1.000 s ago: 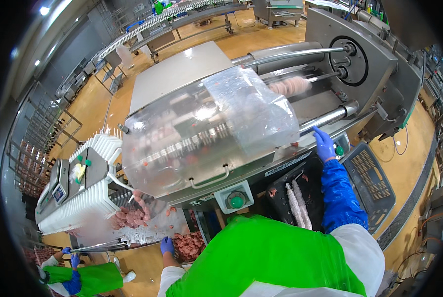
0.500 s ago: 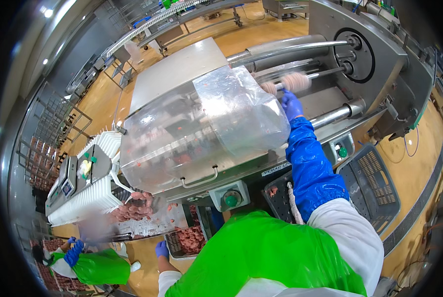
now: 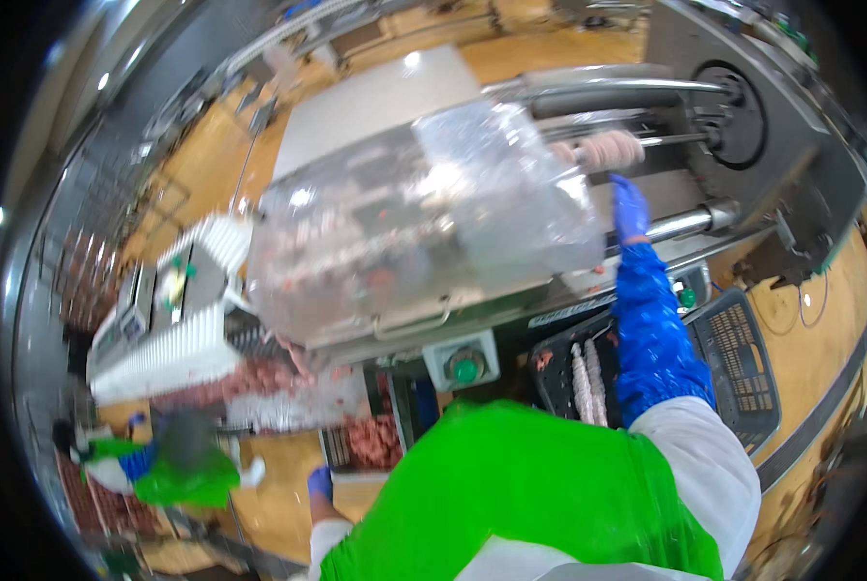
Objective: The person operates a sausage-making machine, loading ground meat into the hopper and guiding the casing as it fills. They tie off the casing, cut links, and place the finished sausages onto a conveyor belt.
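Fingers point(image 3: 625, 190) (right, gloved) touch clear cover point(image 3: 424, 232) edge below sausage point(image 3: 603, 150).

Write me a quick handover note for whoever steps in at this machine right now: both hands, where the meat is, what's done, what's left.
Right hand, blue-gloved, is raised to the machine's steel rods, just below the pink sausage roll; grip unclear.
Left hand hangs low beside the tray of pink meat pieces, apparently holding nothing.
Two sausage rolls lie in the black crate.
Clear plastic cover is down over the machine.
Left: the roll on the rods is not yet in the crate.

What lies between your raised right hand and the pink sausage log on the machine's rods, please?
Nothing: in the head view, the right hand reaches just below the pink sausage log, a bare stretch apart.
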`<state>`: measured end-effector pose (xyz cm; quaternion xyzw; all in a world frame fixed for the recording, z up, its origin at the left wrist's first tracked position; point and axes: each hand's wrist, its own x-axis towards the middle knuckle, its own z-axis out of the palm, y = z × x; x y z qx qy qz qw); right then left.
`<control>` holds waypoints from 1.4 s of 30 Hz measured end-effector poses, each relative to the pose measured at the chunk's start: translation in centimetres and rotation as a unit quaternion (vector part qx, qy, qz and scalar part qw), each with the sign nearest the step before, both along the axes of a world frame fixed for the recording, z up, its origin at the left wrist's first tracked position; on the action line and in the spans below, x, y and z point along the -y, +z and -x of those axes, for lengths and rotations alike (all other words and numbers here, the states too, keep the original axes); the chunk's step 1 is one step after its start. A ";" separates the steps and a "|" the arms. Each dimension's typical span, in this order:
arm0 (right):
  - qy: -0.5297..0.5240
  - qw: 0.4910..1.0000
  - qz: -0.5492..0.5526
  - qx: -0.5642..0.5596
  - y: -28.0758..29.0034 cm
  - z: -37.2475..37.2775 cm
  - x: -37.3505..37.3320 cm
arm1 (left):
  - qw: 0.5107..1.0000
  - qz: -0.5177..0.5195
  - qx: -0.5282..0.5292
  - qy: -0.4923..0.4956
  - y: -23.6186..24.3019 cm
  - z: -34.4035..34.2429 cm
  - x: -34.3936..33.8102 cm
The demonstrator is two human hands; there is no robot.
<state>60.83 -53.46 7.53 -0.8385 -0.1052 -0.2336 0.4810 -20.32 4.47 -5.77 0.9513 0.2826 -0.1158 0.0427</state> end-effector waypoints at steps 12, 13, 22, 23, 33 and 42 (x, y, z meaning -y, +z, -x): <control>-0.169 0.848 0.433 -0.256 -11.1 14.9 21.5 | 0.922 0.256 0.064 0.282 3.8 -11.6 6.6; -0.166 0.848 0.440 -0.245 -11.5 14.7 21.6 | 0.920 0.265 0.060 0.282 3.4 -11.7 6.5; -0.167 0.817 0.463 -0.301 -11.2 13.8 21.2 | 0.894 0.312 0.052 0.319 0.5 -11.8 6.7; -0.165 0.816 0.471 -0.292 -11.4 13.8 21.3 | 0.914 0.296 0.035 0.277 0.5 -11.5 6.7; -0.133 0.806 0.481 -0.317 -9.6 13.5 21.1 | 0.933 0.266 0.041 0.237 -1.6 -9.2 6.1; -0.224 0.842 0.478 -0.116 -10.3 16.3 20.2 | 0.906 0.295 0.067 0.295 -1.0 -10.6 6.6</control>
